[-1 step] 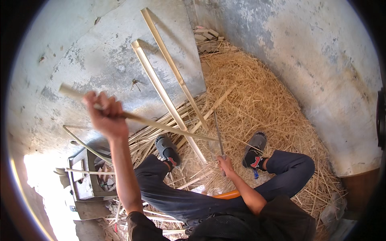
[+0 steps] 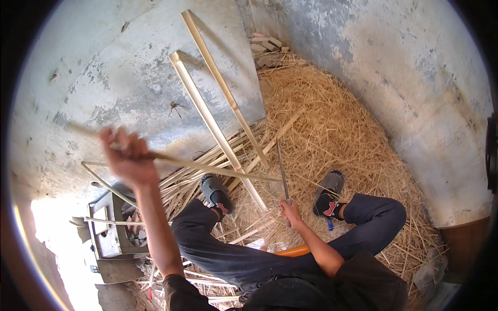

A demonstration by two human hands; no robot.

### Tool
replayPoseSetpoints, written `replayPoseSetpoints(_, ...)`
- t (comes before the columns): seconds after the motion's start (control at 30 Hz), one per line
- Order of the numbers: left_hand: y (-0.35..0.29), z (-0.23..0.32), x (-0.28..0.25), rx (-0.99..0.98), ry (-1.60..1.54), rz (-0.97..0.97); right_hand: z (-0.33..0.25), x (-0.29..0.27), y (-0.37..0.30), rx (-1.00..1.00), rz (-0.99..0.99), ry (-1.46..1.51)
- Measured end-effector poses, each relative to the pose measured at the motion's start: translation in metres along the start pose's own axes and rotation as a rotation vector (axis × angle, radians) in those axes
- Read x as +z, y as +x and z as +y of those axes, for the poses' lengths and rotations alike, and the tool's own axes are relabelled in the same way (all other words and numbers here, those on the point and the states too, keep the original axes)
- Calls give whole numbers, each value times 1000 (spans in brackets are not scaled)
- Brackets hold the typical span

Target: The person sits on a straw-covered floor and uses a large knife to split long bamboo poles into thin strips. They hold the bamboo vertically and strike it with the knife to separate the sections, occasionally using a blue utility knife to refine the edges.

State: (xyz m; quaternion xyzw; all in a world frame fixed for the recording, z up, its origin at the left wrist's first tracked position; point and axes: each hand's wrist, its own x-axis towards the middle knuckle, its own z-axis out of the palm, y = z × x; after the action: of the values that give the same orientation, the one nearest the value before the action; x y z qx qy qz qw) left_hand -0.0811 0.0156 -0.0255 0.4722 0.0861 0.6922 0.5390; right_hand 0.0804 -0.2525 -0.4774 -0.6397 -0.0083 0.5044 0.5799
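My left hand [image 2: 129,158] is raised at the left, its fingers wrapped round a long, thin bamboo strip [image 2: 207,168]. The strip slants down to the right, and its far end meets a knife blade [image 2: 281,168] between my feet. Low in front of me, my right hand [image 2: 291,213] grips the knife by its handle, with the narrow blade pointing up and away. The left hand and the strip's near end are slightly blurred.
Two split bamboo lengths [image 2: 207,116] lean on the left wall. Loose bamboo strips [image 2: 181,181] lie below them. A heap of shavings [image 2: 321,114] covers the floor. A box [image 2: 110,236] stands at the left; an orange pole [image 2: 293,252] is by my legs.
My left hand has moved left and slightly down, drawing the bamboo strip along. The right hand and the knife stay in place.
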Motion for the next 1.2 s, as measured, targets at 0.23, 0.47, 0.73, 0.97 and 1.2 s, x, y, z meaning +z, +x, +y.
replayPoseSetpoints(0.23,-35,197,-145,237,-509,-266,-68,26,-38,-40,-83,380)
replayPoseSetpoints(0.47,-148,234,-238,254,-488,-300,-153,34,-54,-263,-221,673)
replayPoseSetpoints(0.73,-199,197,-298,259,47,479,-210,26,-80,-393,-342,837)
replayPoseSetpoints(0.97,-224,172,-319,-768,850,803,-228,11,-91,-542,-282,836)
replayPoseSetpoints(1.2,-219,185,-194,-923,1392,10,-244,11,-114,-527,-166,693)
